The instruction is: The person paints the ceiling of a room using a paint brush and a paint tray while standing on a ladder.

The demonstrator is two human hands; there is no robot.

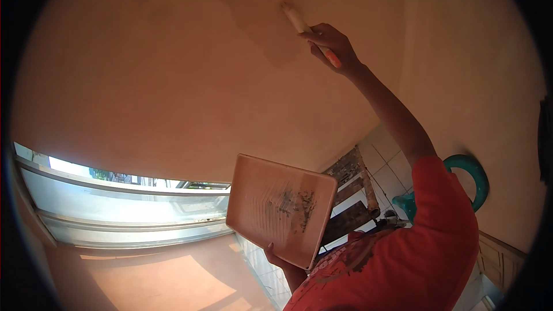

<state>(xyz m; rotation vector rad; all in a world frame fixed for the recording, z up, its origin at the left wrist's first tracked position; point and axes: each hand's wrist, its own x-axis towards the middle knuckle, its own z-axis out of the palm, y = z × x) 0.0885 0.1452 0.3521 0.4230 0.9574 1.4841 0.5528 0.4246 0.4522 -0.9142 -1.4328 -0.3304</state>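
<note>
Raised at the upper right, my right hand [334, 46] is closed around a paintbrush [296, 18] with a pale body and an orange handle end. The brush tip is at the peach-coloured wall [144, 80], by a darker patch [262, 20] that looks damp. Lower down, my left hand [278, 258] grips the bottom edge of a paint tray [253, 184], with some fingers hidden by it. The tray is tilted toward me, showing its ribbed slope and dark smudges over the peach surface.
A window [127, 201] with pale frames lets in light at the left. Behind my body are a green plastic chair [481, 178], a stained plank-like structure [348, 219] and tiled surfaces [380, 147]. Sunlit patches [167, 282] lie on the peach surface below the window.
</note>
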